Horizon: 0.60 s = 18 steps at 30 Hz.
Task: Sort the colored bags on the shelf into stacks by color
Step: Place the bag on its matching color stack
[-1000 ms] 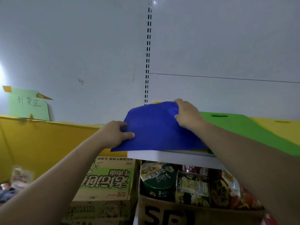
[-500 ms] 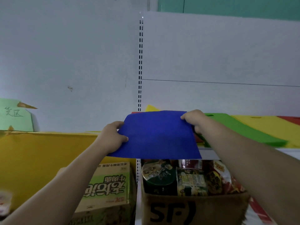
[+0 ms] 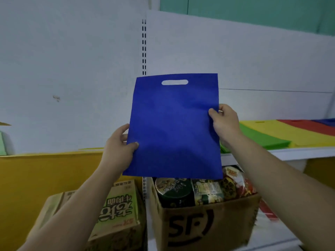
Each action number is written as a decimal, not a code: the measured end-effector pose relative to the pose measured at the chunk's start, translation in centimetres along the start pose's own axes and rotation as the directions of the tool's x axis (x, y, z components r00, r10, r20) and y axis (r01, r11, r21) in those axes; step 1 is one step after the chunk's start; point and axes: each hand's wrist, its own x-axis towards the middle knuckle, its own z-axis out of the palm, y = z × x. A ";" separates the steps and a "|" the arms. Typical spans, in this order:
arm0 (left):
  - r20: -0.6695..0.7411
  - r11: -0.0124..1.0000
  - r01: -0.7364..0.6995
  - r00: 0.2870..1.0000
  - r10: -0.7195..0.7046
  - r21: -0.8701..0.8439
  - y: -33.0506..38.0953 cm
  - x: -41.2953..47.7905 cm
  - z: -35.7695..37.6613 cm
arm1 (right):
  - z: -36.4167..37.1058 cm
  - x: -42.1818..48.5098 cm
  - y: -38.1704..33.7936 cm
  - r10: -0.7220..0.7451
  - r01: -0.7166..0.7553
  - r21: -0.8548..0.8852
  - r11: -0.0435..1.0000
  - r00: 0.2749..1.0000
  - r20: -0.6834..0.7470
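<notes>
Lifted off the shelf (image 3: 282,153) since the earlier frames, the blue bag (image 3: 175,127) now stands upright in the air, left of the green bags (image 3: 261,136) on the shelf. Left hand (image 3: 118,151) pinches the blue bag's left edge, thumb in front; right hand (image 3: 225,122) pinches its right edge likewise. Below the blue bag sits a cardboard box (image 3: 203,220) of noodle cups.

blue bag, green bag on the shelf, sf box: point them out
blue bag (image 3: 174,127), head view, middle of its front face
green bag (image 3: 266,141), head view, top face
SF box (image 3: 204,223), head view, front wall
</notes>
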 end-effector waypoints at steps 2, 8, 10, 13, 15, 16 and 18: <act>0.006 0.999 -0.048 0.999 0.048 -0.003 0.6 -0.7 0.7 | -1.4 -0.6 -0.1 0.013 -0.011 0.055 0.998 0.999 -0.039; 0.087 0.986 -0.165 0.982 0.168 -0.034 3.0 -3.2 4.8 | -8.1 -2.1 -0.1 0.007 0.002 0.049 0.999 0.986 -0.169; 0.124 0.980 -0.194 0.972 0.199 -0.053 3.7 -4.0 6.7 | -11.0 -2.4 -0.1 -0.002 0.011 0.040 0.999 0.976 -0.217; 0.208 0.968 -0.225 0.947 0.245 -0.114 5.0 -5.5 10.5 | -16.3 -2.9 0.0 0.017 -0.010 0.024 1.000 0.956 -0.292; 0.255 0.957 -0.250 0.925 0.281 -0.150 5.9 -6.7 13.4 | -20.3 -3.4 0.1 0.023 -0.022 0.005 1.000 0.941 -0.339; 0.276 0.952 -0.258 0.914 0.296 -0.167 6.2 -7.4 15.0 | -22.3 -3.7 0.1 0.018 -0.020 -0.002 1.000 0.933 -0.359; 0.320 0.944 -0.249 0.896 0.309 -0.216 7.1 -8.9 18.3 | -26.4 -4.4 0.0 0.018 -0.023 -0.007 1.000 0.914 -0.406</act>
